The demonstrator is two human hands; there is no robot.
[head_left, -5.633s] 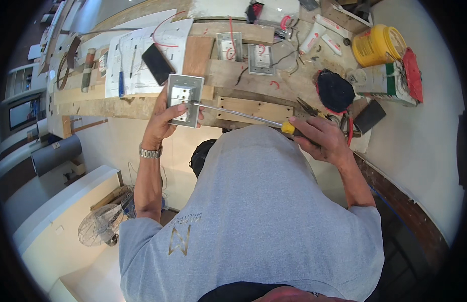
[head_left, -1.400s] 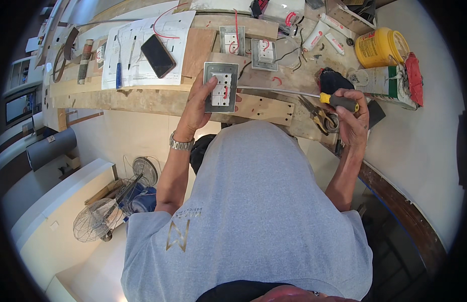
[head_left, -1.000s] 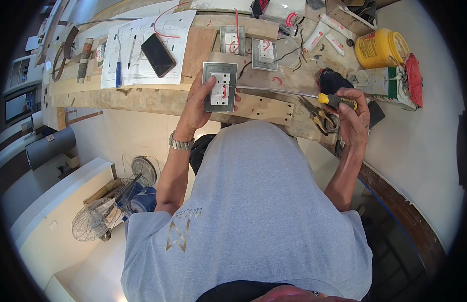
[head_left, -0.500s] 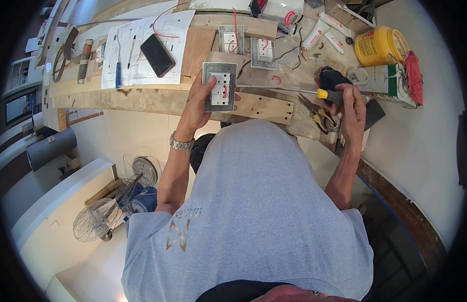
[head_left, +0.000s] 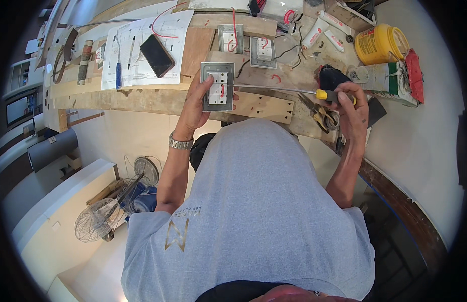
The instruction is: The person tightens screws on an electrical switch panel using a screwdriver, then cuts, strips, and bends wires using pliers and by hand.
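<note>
My left hand (head_left: 194,106) is closed round a wall switch plate (head_left: 218,95), thumb on its face. The plate has a grey frame, white modules and a short red wire loop. Between the fingers of my right hand (head_left: 355,111) is the handle of a long screwdriver (head_left: 322,94), yellow at the collar and dark behind. Its thin shaft runs left to the plate's right edge; I cannot tell whether the tip touches it. On the bench beyond lie two similar plates, one with a long red wire (head_left: 230,43) and another (head_left: 263,52) to its right.
A phone (head_left: 157,55) rests on a paper drawing (head_left: 128,35), beside a blue-handled screwdriver (head_left: 118,75). Pliers (head_left: 321,117) lie near my right hand. Farther right stand a yellow tub (head_left: 376,46) and a tin (head_left: 387,80). White tubes (head_left: 315,34) lie at the back.
The switch plate and my left hand have shifted slightly left. My right fingers have moved along the screwdriver handle, and the hand has turned a little.
</note>
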